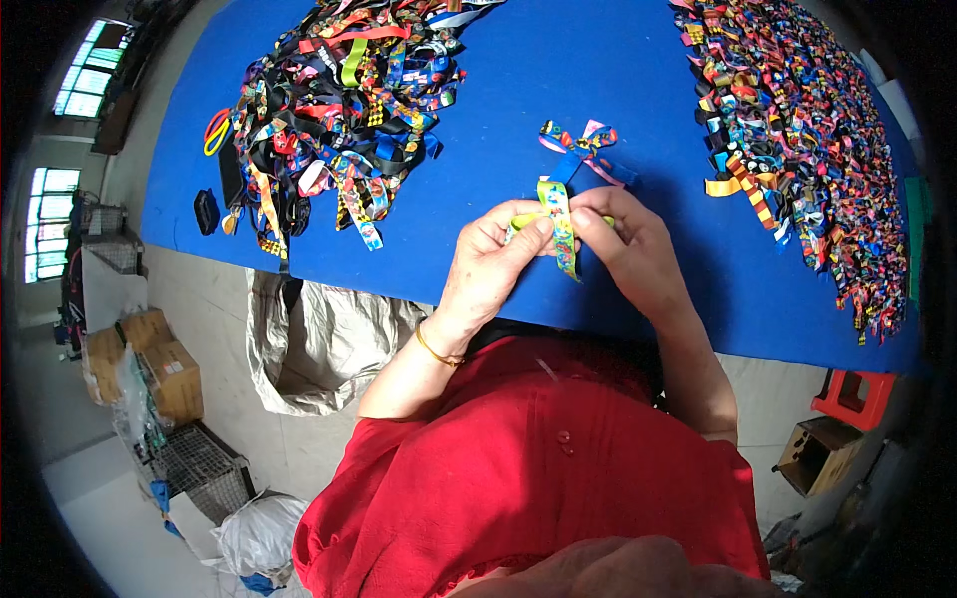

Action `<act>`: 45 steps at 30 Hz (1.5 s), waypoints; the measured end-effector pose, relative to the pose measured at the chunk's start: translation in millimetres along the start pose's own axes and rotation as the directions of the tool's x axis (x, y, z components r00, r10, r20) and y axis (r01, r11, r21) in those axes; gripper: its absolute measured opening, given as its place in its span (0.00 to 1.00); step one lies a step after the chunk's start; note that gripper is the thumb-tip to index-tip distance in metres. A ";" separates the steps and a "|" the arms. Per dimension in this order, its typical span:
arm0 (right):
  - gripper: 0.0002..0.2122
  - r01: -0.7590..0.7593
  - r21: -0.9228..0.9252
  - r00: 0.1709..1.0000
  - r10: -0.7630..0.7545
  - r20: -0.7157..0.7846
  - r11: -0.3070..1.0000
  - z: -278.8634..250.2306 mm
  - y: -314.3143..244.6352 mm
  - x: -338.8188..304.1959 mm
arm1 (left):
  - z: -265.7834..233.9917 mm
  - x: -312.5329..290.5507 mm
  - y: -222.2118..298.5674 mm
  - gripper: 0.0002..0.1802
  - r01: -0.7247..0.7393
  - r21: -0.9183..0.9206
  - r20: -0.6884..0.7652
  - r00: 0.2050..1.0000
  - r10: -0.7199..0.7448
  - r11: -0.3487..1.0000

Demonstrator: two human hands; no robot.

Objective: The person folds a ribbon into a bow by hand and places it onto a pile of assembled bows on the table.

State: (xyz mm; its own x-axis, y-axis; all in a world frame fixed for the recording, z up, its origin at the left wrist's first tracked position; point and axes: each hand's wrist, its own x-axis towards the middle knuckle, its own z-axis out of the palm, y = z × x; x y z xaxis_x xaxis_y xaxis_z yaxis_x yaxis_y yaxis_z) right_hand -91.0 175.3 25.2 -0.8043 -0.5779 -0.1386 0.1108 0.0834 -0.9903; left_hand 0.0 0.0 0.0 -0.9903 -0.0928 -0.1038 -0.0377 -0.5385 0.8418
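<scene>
Between my two hands is a yellow-green printed ribbon, folded across itself, with one end hanging down toward me. My left hand pinches its left loop between thumb and fingers. On the other side my right hand grips it the same way, thumb against the crossing. Just beyond my fingers, a tied ribbon bow in blue, red and white lies on the blue tabletop. My fingers hide part of the folded ribbon.
A heap of loose printed ribbons lies on the table's left. Many small ribbon bows cover its right side. Below the left edge stands an open pale sack. Cardboard boxes and a red stool are on the floor.
</scene>
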 end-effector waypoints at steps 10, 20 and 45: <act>0.09 0.014 -0.110 1.000 -0.015 -0.004 0.994 -8.4 7.2 9.4 | -2.9 -1.4 14.3 0.14 0.083 0.054 -0.040 0.996 -0.081 0.995; 0.07 -0.028 -0.186 0.991 0.052 0.127 0.982 0.8 -1.8 2.7 | -3.3 -10.2 36.9 0.18 0.086 0.362 -0.003 0.996 -0.092 0.928; 0.10 -0.100 0.077 0.995 0.101 -0.008 0.992 22.9 1.4 -5.8 | -3.3 -8.9 19.1 0.10 0.006 0.225 -0.076 0.997 0.011 0.974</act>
State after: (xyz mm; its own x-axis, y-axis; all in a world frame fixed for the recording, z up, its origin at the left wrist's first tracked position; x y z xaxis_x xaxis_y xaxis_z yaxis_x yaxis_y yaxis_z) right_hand -72.8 160.1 24.5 -0.7937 -0.5600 -0.2376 0.2354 0.0775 -0.9688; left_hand 8.6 -12.3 15.3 -0.9776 -0.1618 -0.1344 -0.0733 -0.3369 0.9387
